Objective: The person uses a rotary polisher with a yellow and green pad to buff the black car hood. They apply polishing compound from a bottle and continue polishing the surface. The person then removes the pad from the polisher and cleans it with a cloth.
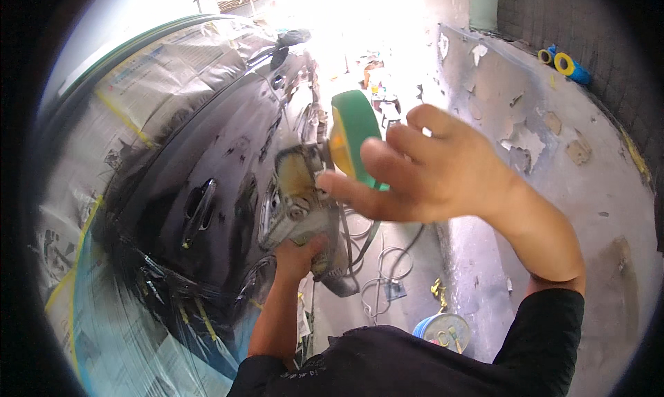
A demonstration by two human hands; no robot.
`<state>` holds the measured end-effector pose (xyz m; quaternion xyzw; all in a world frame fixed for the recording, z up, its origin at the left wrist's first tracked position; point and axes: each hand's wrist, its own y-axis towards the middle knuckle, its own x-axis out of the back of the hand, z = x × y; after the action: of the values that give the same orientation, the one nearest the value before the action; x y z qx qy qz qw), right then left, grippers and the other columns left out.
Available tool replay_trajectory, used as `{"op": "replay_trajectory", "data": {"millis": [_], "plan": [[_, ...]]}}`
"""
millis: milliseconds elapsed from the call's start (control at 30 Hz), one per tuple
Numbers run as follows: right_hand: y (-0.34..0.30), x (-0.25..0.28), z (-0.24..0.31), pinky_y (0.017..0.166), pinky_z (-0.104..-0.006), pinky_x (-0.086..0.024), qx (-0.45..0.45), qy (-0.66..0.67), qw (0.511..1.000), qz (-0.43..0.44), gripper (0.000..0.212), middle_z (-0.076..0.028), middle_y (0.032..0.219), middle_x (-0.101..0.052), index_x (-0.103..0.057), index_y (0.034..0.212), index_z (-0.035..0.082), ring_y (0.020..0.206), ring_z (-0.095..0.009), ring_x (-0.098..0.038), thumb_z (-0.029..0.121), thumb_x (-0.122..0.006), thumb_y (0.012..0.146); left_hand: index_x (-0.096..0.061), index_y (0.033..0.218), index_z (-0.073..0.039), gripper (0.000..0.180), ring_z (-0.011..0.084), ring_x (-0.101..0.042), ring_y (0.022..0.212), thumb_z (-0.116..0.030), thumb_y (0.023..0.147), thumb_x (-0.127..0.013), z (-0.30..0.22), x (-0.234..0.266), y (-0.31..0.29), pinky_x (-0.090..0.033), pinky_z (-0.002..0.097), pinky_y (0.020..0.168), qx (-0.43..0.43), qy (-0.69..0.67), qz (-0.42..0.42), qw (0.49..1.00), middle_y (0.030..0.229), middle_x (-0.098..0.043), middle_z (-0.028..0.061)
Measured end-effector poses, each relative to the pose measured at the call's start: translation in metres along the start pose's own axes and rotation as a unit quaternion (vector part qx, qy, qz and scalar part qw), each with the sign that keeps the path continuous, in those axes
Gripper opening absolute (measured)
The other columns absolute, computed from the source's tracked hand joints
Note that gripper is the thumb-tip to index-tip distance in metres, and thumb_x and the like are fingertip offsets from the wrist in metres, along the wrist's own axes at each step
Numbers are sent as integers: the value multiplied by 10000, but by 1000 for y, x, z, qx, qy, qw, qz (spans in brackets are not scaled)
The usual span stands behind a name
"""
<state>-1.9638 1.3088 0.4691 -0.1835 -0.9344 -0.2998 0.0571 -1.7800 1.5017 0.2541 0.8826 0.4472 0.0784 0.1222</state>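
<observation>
My left hand is wrapped round the body of a grey power polisher, held up in front of my chest. A round green pad with a yellow backing sits on the tool's head, its edge turned upward. My right hand is raised beside the pad, with fingers bent but apart and somewhat blurred. Its fingertips are close to the pad's rim; whether they touch it I cannot tell. Left of the tool is a glossy black car door with a door handle.
Masking paper and clear plastic film cover the car around the door. A looped cable lies on the floor. A round bucket stands by the peeling wall on the right. Blue and yellow rolls rest on its ledge.
</observation>
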Motion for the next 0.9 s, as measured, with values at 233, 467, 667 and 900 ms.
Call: {"op": "replay_trajectory", "data": {"millis": [233,467,667,900], "plan": [[14,3,-44,622,-293,-483,31,10,999,26,295,44,772,-541,-662,1033,175,754,-123,-615,218,-678,742,-623,1190,3,605,188,-629,1003,-283,709,-855,6,-2,-1,-514,353,888,-28,-65,159,985,1118,-661,62],[33,-23,-57,814,-349,-544,7,58,985,163,481,10,929,-667,-626,1241,227,926,-186,-699,257,-758,780,-548,1279,0,738,190,-622,997,-390,709,-807,48,5,16,-518,341,834,49,-197,232,951,1132,-636,54],[42,-32,-67,896,-346,-521,16,63,979,194,554,17,1023,-692,-597,1267,223,977,-180,-696,300,-799,757,-513,1340,-6,750,199,-630,1045,-381,742,-766,60,-7,29,-523,360,881,133,-178,238,945,1205,-625,71],[14,-22,-70,847,-348,-505,-28,99,952,287,316,10,916,-681,-626,1091,184,961,-176,-689,256,-726,800,-467,1391,3,940,217,-603,1116,-501,690,-842,36,5,30,-501,352,933,68,-188,269,942,1246,-606,72]]}}
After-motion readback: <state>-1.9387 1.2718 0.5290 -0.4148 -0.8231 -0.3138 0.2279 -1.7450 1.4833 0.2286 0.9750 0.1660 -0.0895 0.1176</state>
